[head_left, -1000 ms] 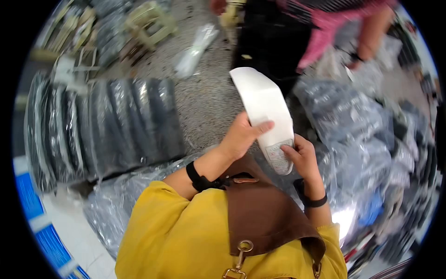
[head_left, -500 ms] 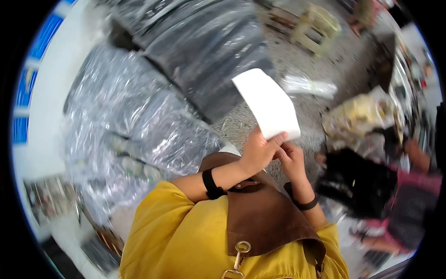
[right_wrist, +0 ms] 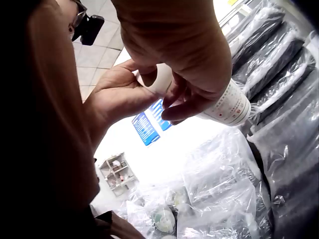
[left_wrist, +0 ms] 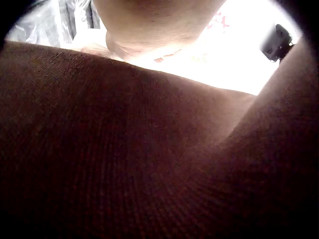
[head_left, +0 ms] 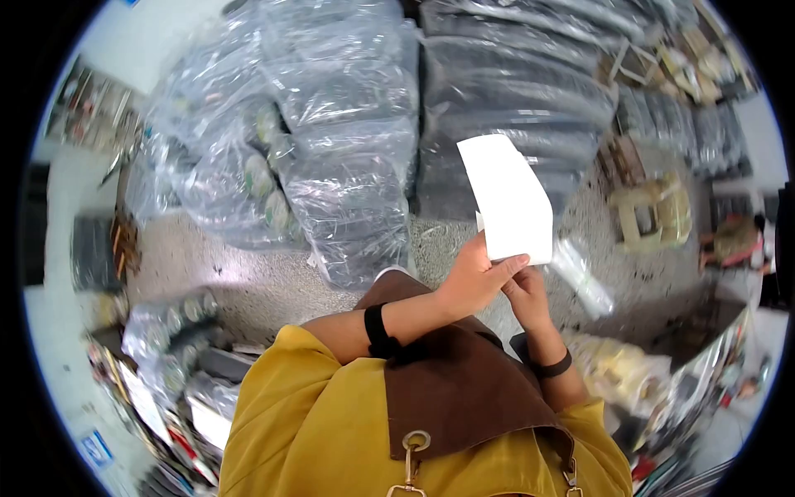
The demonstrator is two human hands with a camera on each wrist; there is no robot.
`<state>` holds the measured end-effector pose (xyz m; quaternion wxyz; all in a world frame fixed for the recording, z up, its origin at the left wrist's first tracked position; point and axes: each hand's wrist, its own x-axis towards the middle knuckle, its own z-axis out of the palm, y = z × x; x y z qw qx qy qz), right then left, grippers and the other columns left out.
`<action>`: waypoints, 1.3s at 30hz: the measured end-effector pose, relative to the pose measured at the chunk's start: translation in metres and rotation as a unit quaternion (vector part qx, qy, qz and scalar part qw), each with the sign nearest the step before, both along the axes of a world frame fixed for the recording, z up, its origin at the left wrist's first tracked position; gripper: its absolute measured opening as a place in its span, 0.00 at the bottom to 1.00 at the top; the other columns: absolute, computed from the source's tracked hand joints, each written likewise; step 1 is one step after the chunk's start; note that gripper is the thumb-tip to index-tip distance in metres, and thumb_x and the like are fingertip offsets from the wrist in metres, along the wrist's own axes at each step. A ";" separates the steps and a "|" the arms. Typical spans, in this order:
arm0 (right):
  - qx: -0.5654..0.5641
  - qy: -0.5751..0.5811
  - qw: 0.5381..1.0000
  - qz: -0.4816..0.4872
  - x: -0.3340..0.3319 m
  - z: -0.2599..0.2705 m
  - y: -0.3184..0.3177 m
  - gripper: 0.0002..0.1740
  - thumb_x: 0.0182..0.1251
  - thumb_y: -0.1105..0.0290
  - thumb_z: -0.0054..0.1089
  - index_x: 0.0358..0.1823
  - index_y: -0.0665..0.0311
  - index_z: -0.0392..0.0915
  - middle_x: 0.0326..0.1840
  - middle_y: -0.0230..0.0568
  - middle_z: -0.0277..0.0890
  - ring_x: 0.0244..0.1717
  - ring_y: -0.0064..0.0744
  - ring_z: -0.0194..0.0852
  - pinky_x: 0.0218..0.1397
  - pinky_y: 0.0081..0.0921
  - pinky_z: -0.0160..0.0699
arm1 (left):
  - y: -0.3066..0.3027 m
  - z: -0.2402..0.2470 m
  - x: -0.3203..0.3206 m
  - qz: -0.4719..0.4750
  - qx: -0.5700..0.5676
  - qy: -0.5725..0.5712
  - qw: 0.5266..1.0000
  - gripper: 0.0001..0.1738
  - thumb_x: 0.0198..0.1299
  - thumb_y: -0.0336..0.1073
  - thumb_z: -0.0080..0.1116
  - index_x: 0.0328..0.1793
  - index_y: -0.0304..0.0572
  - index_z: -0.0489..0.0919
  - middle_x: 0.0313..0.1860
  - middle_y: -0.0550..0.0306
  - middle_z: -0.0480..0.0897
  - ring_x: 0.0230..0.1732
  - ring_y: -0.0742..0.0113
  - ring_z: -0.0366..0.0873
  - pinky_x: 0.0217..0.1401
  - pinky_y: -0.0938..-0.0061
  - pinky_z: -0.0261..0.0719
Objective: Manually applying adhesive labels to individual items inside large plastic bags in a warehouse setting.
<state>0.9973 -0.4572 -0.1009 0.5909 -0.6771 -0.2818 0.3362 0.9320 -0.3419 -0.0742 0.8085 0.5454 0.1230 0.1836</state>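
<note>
A long white flexible strip [head_left: 512,203] with a plain upper face stands out in front of my body in the head view. My left hand [head_left: 474,282] grips its lower edge, thumb lying over the front. Close beside it, my right hand [head_left: 530,300] pinches the near end, partly hidden behind the left thumb. In the right wrist view the strip [right_wrist: 230,107] shows small printed marks on its other face, and its end curls between the fingers of my left hand [right_wrist: 117,94] and right hand [right_wrist: 184,55]. Skin close to the lens fills most of the left wrist view.
Large plastic-wrapped dark bundles [head_left: 505,91] and clear-wrapped stacks [head_left: 344,157] lie ahead on the speckled floor [head_left: 248,273]. To the right are a pale stool [head_left: 650,214], a clear plastic packet [head_left: 582,277] and a yellowish bag [head_left: 617,373]. Cluttered piles [head_left: 174,398] lie at the left.
My view has swung left, bringing the wrapped stacks ahead and taking the person in pink out of close view. My hands turned the strip's printed label out of sight and moved closer together.
</note>
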 end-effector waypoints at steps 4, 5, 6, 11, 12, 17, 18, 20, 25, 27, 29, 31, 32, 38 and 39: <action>-0.126 -0.085 0.973 0.176 0.046 -0.013 0.068 0.16 0.56 0.72 0.56 0.46 0.69 0.71 0.38 0.42 0.76 0.39 0.25 0.74 0.40 0.22 0.73 | 0.058 0.006 -0.031 0.125 0.051 0.017 0.991 0.12 0.56 0.27 0.54 0.46 0.32 0.74 0.39 0.59 0.79 0.39 0.75 0.74 0.41 0.80 0.72; -0.146 -0.159 0.952 0.217 0.053 -0.010 0.095 0.17 0.55 0.71 0.57 0.46 0.67 0.72 0.38 0.43 0.76 0.39 0.27 0.75 0.40 0.23 0.72 | 0.077 0.003 -0.049 0.170 0.063 0.082 0.980 0.11 0.56 0.27 0.53 0.45 0.32 0.75 0.39 0.58 0.79 0.38 0.74 0.75 0.41 0.80 0.73; -0.147 -0.171 0.949 0.221 0.061 -0.023 0.120 0.17 0.54 0.69 0.58 0.46 0.66 0.72 0.39 0.45 0.76 0.39 0.31 0.75 0.42 0.25 0.72 | 0.093 -0.014 -0.064 0.290 0.122 0.086 0.945 0.09 0.53 0.30 0.57 0.40 0.34 0.78 0.30 0.58 0.80 0.33 0.75 0.76 0.34 0.80 0.72; -0.217 -0.345 0.872 0.270 0.119 -0.123 0.246 0.31 0.48 0.59 0.63 0.53 0.67 0.67 0.53 0.51 0.68 0.54 0.45 0.67 0.55 0.33 0.65 | 0.162 -0.057 -0.189 0.571 -0.072 0.218 0.788 0.13 0.55 0.28 0.55 0.46 0.31 0.73 0.41 0.51 0.77 0.41 0.67 0.74 0.44 0.74 0.73; -0.218 -0.345 0.869 0.280 0.128 -0.142 0.269 0.31 0.48 0.59 0.63 0.53 0.67 0.67 0.53 0.51 0.68 0.54 0.45 0.67 0.55 0.33 0.65 | 0.164 -0.062 -0.213 0.632 -0.123 0.159 0.749 0.16 0.55 0.28 0.55 0.49 0.30 0.70 0.43 0.51 0.76 0.43 0.65 0.74 0.44 0.73 0.73; -0.271 -0.449 0.823 0.220 0.156 -0.210 0.387 0.46 0.39 0.56 0.70 0.59 0.70 0.59 0.61 0.58 0.59 0.62 0.49 0.56 0.63 0.33 0.58 | 0.137 -0.073 -0.321 0.707 -0.045 0.220 0.670 0.20 0.55 0.26 0.54 0.54 0.29 0.67 0.48 0.52 0.74 0.46 0.65 0.72 0.50 0.72 0.70; -0.289 -0.397 0.849 0.195 0.164 -0.231 0.404 0.47 0.38 0.57 0.70 0.59 0.71 0.58 0.61 0.58 0.59 0.62 0.49 0.57 0.63 0.32 0.59 | 0.129 -0.067 -0.327 0.724 -0.049 0.240 0.645 0.20 0.56 0.26 0.53 0.54 0.30 0.66 0.48 0.52 0.74 0.47 0.65 0.72 0.51 0.72 0.69; -0.281 -0.357 0.880 0.139 0.177 -0.276 0.423 0.40 0.40 0.61 0.67 0.56 0.70 0.62 0.56 0.57 0.63 0.57 0.48 0.62 0.58 0.33 0.64 | 0.111 -0.062 -0.326 0.750 -0.058 0.264 0.603 0.19 0.56 0.26 0.53 0.54 0.30 0.66 0.49 0.53 0.74 0.47 0.65 0.72 0.53 0.71 0.68; -0.307 -0.148 0.899 0.277 0.155 -0.325 0.426 0.10 0.53 0.69 0.42 0.22 0.66 0.71 0.21 0.43 0.70 0.25 0.37 0.66 0.29 0.36 0.64 | 0.098 -0.056 -0.293 0.794 -0.103 0.250 0.545 0.18 0.56 0.25 0.52 0.53 0.32 0.67 0.47 0.54 0.75 0.47 0.66 0.73 0.54 0.72 0.67; -0.202 -0.155 0.872 0.418 0.120 -0.264 0.399 0.09 0.52 0.71 0.42 0.20 0.64 0.70 0.16 0.33 0.62 0.19 0.24 0.59 0.23 0.25 0.58 | 0.108 -0.050 -0.267 0.804 -0.107 0.233 0.537 0.18 0.56 0.25 0.52 0.53 0.32 0.67 0.47 0.54 0.75 0.47 0.66 0.73 0.54 0.72 0.67; -0.252 0.020 0.904 0.345 0.119 -0.217 0.377 0.08 0.49 0.74 0.42 0.19 0.65 0.72 0.14 0.32 0.66 0.18 0.23 0.62 0.21 0.22 0.61 | 0.120 -0.046 -0.242 0.813 -0.107 0.208 0.533 0.18 0.56 0.24 0.52 0.53 0.32 0.67 0.46 0.54 0.75 0.47 0.66 0.73 0.54 0.73 0.68; -0.194 -0.033 0.910 0.364 0.147 -0.170 0.379 0.10 0.50 0.74 0.42 0.15 0.63 0.70 0.12 0.28 0.62 0.16 0.20 0.60 0.19 0.21 0.57 | 0.136 -0.045 -0.225 0.822 -0.122 0.143 0.537 0.18 0.56 0.24 0.53 0.53 0.32 0.67 0.47 0.54 0.75 0.47 0.66 0.73 0.53 0.73 0.69; -0.188 -0.038 0.911 0.366 0.165 -0.173 0.376 0.10 0.50 0.74 0.42 0.15 0.63 0.70 0.12 0.28 0.62 0.16 0.20 0.60 0.19 0.21 0.57 | 0.146 -0.048 -0.217 0.822 -0.109 0.128 0.544 0.18 0.56 0.24 0.53 0.53 0.32 0.67 0.47 0.54 0.75 0.47 0.65 0.73 0.53 0.72 0.69; -0.263 -0.263 0.835 0.405 0.245 -0.228 0.389 0.12 0.53 0.65 0.46 0.21 0.67 0.70 0.18 0.47 0.67 0.22 0.37 0.64 0.27 0.34 0.62 | 0.194 -0.021 -0.179 0.845 -0.146 0.017 0.513 0.10 0.55 0.27 0.55 0.43 0.30 0.74 0.37 0.53 0.78 0.36 0.65 0.77 0.41 0.68 0.77; -0.242 -0.273 0.821 0.439 0.230 -0.197 0.415 0.11 0.52 0.65 0.48 0.25 0.68 0.71 0.21 0.50 0.69 0.25 0.43 0.68 0.31 0.37 0.65 | 0.203 -0.020 -0.174 0.859 -0.110 0.059 0.496 0.09 0.55 0.30 0.56 0.37 0.30 0.76 0.32 0.55 0.79 0.32 0.68 0.76 0.37 0.71 0.76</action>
